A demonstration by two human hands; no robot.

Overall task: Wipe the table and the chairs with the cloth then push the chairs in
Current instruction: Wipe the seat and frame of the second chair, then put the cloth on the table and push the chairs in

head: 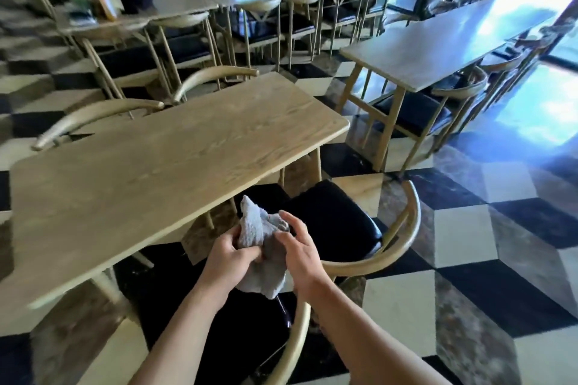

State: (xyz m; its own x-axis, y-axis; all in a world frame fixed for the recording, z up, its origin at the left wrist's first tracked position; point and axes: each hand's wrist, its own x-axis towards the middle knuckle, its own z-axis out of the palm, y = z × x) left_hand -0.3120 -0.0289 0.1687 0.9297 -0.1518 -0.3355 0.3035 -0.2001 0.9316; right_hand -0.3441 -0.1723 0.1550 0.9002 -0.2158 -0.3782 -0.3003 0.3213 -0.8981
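A floor (463, 234) of black, cream and brown marbled tiles spreads under rows of pale wooden furniture, with bright glare from glass doors (531, 40) at the right. The nearest bench (156, 172), a long light-wood top, runs diagonally from lower left to upper right and is bare. Beyond it, two curved chair backs (93, 117) sit tucked close against its far edge, and further benches (422, 50) with dark-seated chairs fill the room behind; those at the upper left are blurred. On the near side, a chair (337, 219) with a black padded seat and a curved wooden backrest stands pulled out from the bench, its seat partly under the bench edge, and a second chair (300, 331) of the same kind is right below the forearms. Both bare arms reach forward over these seats. The cloth (259, 247), grey and crumpled, is held in the air between the two hands just beside the near edge of the bench, above the black seat and touching neither. The left hand (228, 259) has its fingers curled tight around the cloth's middle, while the right hand (300, 247) lies against the cloth's other side with its fingers (289, 219) spread loosely apart, their tips on the fabric
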